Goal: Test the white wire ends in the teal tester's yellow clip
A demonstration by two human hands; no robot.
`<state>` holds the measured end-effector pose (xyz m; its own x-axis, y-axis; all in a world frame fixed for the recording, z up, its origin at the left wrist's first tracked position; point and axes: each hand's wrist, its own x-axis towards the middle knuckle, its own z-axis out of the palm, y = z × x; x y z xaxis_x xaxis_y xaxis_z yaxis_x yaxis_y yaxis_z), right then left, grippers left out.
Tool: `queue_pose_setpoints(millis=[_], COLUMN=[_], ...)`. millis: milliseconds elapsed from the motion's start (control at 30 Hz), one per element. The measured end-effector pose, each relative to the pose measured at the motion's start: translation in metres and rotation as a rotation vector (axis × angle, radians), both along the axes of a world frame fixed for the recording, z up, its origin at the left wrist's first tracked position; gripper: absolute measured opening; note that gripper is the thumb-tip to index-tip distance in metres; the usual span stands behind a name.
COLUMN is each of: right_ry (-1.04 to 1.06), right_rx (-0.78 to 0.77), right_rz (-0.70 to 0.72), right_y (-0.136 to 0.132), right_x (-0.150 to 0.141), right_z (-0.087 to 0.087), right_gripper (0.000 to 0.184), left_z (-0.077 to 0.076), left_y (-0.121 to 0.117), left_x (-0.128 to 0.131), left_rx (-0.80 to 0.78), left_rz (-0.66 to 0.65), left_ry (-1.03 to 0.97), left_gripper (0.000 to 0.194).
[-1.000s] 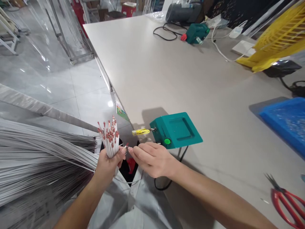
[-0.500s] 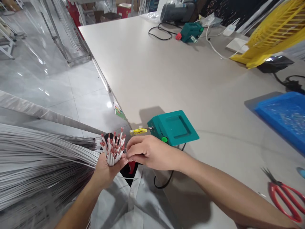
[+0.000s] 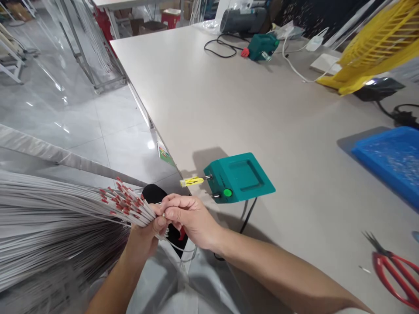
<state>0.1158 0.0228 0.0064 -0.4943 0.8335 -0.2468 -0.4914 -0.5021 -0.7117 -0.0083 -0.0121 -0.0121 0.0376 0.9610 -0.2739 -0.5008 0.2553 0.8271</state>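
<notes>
My left hand (image 3: 144, 240) is wrapped round a bundle of white cords with red tips (image 3: 139, 211), which now leans to the left. Right against its thumb, my right hand (image 3: 196, 220) is closed in a pinch on the small white end of a single cord (image 3: 164, 215). A thin cord loops down below both hands. Just beyond my right hand, at the table's edge, sits a green threading-type device (image 3: 250, 174) with a green button and metal pins. A yellow piece (image 3: 192, 181) is on one pin.
Many long white cords (image 3: 39, 218) hang at my left beside a wrapped rail. On the table (image 3: 203, 96) are red-handled scissors (image 3: 393, 270), a blue tray (image 3: 393, 161), a yellow fan (image 3: 376, 52) and a second green device (image 3: 263, 47) with cables.
The bundle has tipped from upright to leaning left. My right hand has turned and moved slightly left, and its pinch now shows a white cord end. The view shifted slightly.
</notes>
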Motion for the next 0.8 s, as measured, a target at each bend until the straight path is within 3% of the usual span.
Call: queue_pose_setpoints(millis=[133,233,367,500,600,700,800], right_ry=[-0.11,-0.228,-0.514,-0.851,-1.095,-1.237,-1.223], right_rx=[0.078,0.248,0.678,1.218,1.538,1.71,1.727], right_rz=[-0.07,-0.134,-0.181,-0.079,-0.056,-0.042,0.03], right_y=[-0.003,-0.002,0.003,0.012,0.016,0.018,0.015], right_x=[0.0,0.003,0.013,0.029,0.036,0.037,0.04], right_z=[0.002,-0.001,-0.006,-0.009,-0.01,-0.01,-0.01], right_gripper=[0.016,0.014,0.013,0.018,0.019,0.021,0.021], left_z=[-0.002,-0.003,-0.004,0.0,0.004,0.01,0.018], left_y=[0.0,-0.001,-0.003,-0.004,-0.003,-0.001,0.003], left_x=[0.006,0.01,0.008,0.003,0.005,0.009,0.009], left_rx=[-0.074,-0.085,-0.031,-0.033,-0.06,-0.058,-0.1], left_rz=[0.101,0.103,0.069,-0.054,-0.096,-0.073,-0.006], left_ry=[-0.004,0.022,0.135,0.463,0.569,0.58,0.586], left_gripper=[0.025,0.028,0.02,0.018,0.018,0.02,0.019])
